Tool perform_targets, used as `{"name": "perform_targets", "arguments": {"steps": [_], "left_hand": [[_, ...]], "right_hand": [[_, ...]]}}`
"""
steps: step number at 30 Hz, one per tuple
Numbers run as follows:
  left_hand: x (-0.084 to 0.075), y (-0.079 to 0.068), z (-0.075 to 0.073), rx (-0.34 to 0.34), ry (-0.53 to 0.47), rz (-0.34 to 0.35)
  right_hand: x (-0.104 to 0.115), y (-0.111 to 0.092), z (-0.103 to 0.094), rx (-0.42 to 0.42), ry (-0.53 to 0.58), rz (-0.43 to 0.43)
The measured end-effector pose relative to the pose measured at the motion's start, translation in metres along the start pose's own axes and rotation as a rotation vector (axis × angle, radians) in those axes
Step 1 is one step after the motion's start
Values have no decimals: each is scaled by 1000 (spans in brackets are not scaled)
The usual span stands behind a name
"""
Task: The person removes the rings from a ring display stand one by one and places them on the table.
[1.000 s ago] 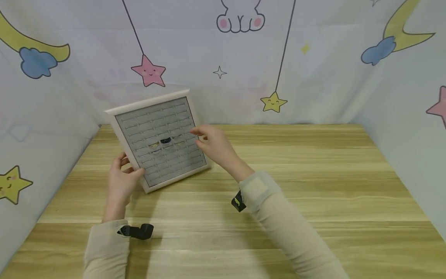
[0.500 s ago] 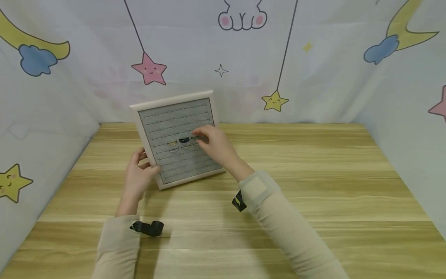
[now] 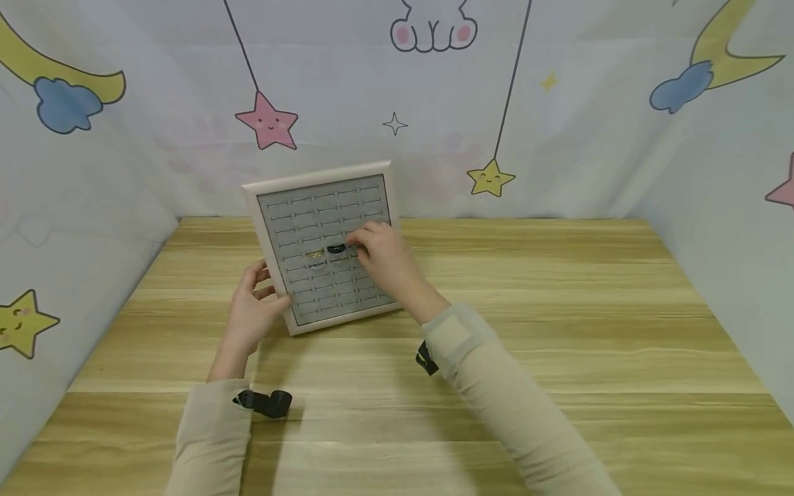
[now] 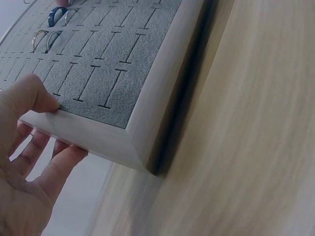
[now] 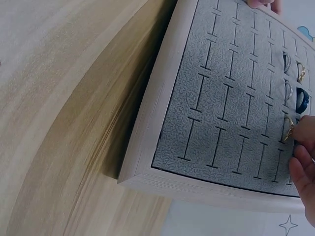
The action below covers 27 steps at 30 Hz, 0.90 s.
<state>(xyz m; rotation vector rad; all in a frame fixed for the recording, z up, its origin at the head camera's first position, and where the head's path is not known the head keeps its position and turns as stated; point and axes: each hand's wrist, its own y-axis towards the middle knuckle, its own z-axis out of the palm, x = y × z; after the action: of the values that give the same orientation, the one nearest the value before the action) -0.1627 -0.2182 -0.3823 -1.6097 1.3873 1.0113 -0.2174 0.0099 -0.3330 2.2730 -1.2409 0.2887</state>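
A ring display tray (image 3: 267, 241) with a pale wooden frame and a grey slotted pad (image 5: 206, 98) stands tilted up on the table. My left hand (image 3: 251, 313) grips its lower left edge, thumb on the front and fingers behind. Several rings sit in the middle slots: a dark blue one (image 5: 303, 100), a gold-toned one (image 3: 316, 254) and a silver one (image 5: 288, 91). My right hand (image 3: 387, 258) pinches at a slot just right of the dark ring, its fingertips mostly hiding a ring there. Another gold-toned ring (image 5: 288, 129) is right beside these fingertips.
The wood-grain table (image 3: 558, 331) extends to the right and in front of the tray. Behind stands a white cloth backdrop (image 3: 434, 89) printed with stars and moons, with similar side walls. Black wrist cameras (image 3: 273, 404) hang at both sleeves.
My left hand has moved the tray to the right, toward my right hand. The right hand's thumb and finger, apart before, have come together over a slot beside the dark ring.
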Motion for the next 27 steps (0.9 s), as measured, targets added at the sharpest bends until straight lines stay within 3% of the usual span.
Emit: {"name": "perform_targets", "arguments": {"steps": [5,11,17,22,27], "left_hand": [[-1,0,1,-2,-15,-15],[-2,0,1,10,-29,-23],[-1,1,2,9,-37,-26],[-1,1,3,1,-37,-26],[-1,1,2,4,-35,-31]], "right_hand": [[-2,0,1,-14,39,-17],[-6,2,-1,30,119,1],[-12,3,-7,84,298,41],[-21,1,-11,64,464,93],[-31,-2,-19,36,678,204]]}}
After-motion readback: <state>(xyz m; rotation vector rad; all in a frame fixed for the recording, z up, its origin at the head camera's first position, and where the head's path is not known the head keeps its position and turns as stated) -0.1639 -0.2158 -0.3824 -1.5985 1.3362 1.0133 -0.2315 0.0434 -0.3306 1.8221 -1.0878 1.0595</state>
